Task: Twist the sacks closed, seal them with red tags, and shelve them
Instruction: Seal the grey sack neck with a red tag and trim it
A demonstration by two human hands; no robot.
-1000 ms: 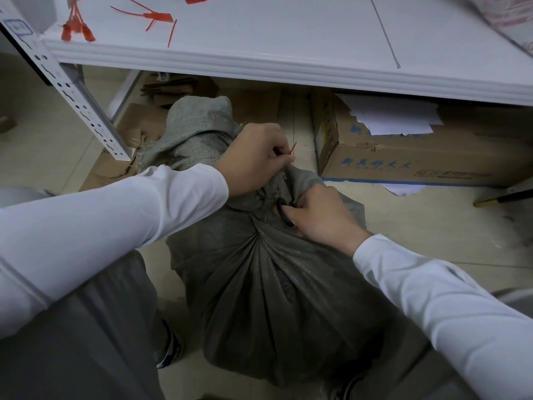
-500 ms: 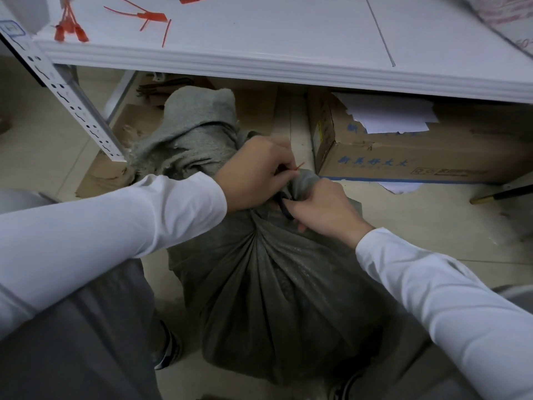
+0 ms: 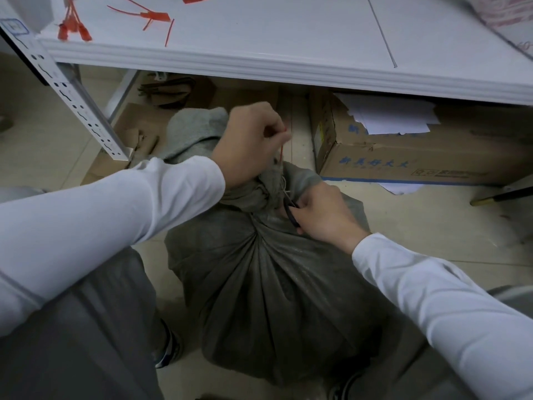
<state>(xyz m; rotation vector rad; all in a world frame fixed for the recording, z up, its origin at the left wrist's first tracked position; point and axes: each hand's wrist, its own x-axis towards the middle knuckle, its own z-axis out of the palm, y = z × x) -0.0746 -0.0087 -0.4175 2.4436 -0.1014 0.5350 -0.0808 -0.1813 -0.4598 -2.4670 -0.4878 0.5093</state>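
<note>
1. Left hand (image 3: 253, 142): raised above the sack's neck. The forearm comes in from the left in a white sleeve, and the fingers are clenched into a fist. It pinches the thin tail of a red tag (image 3: 281, 151), which runs taut and near upright from the fist down into the twisted neck.
2. Right hand (image 3: 323, 215): low, against the right side of the neck, with fingers curled. It grips a dark curved object (image 3: 290, 212) held to the cloth. What that object is cannot be told.
3. Sack (image 3: 259, 284): stands on the tiled floor (image 3: 432, 226) between the person's knees, in front of the shelf and not on it. The cloth is coarse, grey-green, woven and dusty. The body bulges round below and gathers in radiating pleats to a tight neck. The loose top flops away behind the left hand.
4. Shelf board (image 3: 288, 67): white and smooth with a ribbed front edge, carried on a perforated upright (image 3: 75, 102). Loose red tags (image 3: 150, 15) lie on it at the left.
5. Under the board: a brown cardboard box (image 3: 403, 160) with blue print and white papers (image 3: 389, 116) on top.
</note>
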